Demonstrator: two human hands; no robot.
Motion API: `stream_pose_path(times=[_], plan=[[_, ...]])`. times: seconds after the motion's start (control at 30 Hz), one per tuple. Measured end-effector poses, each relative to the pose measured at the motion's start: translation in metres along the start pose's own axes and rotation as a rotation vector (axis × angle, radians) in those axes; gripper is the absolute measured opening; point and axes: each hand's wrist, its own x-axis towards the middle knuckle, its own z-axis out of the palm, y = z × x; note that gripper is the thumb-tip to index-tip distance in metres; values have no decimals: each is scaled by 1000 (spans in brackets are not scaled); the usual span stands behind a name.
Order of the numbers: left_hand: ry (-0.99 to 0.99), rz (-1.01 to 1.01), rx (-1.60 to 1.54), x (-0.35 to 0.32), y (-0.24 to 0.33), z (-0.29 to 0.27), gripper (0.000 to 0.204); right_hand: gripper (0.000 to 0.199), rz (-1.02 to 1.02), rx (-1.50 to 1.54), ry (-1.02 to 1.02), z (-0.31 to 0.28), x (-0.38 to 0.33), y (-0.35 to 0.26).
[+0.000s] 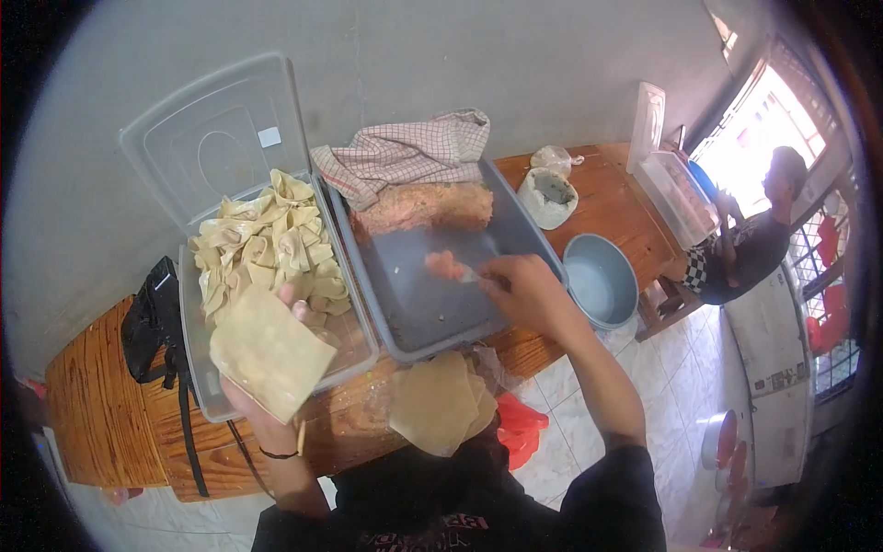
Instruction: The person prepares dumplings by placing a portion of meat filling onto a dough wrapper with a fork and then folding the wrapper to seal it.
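Observation:
My left hand (pixel 256 403) supports a square, pale yellow dough wrapper (pixel 273 352) from below, its fingertips showing past the far edge; whether it is one sheet or several I cannot tell. It is over the near part of a clear plastic box (pixel 354 361), where many folded dumplings (pixel 262 244) are heaped. My right hand (pixel 524 290) grips a small utensil (pixel 470 275), mostly hidden by the fingers, with a lump of pink filling (pixel 444 266) on its tip. Beneath it is a grey tray (pixel 418 308) with a large mass of ground filling (pixel 428 207) at its far side.
A checked cloth (pixel 414 152) lies over the tray's far edge. Loose wrappers (pixel 440 405) rest near my body. To the right are a bag of white powder (pixel 548 198) and a blue-grey bucket (pixel 600 281). A black bag (pixel 156 322) lies left; another person (pixel 759 239) sits far right.

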Motion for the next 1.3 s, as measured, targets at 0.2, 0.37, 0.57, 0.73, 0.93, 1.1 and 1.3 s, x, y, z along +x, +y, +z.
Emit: stream_pose_path(times=[0.2,0.37,0.57,0.73,0.93,1.1,1.3], plan=[[-61,-152,-164,-11,-77,18,81,32,-275,175,94,4,-57,-74],[-41,-102,-310,-11,-104,51,76,50,-412,-22,154,59,-83,-80],[-49,27,-437,-20,-93,41,75,60,-453,-100,59,57,-99,-75],[-37,-73,-410,-20,-90,32,76,56,-370,-52,35,16,-108,-60],[-41,-162,-351,-28,-99,29,71,45,-435,-153,-134,16,-79,-80],[0,-252,-558,-37,-106,26,78,42,-434,-136,-9,-15,-88,-84],[63,-306,-424,-56,-95,5,72,29,-575,-208,-75,-31,-72,-110]])
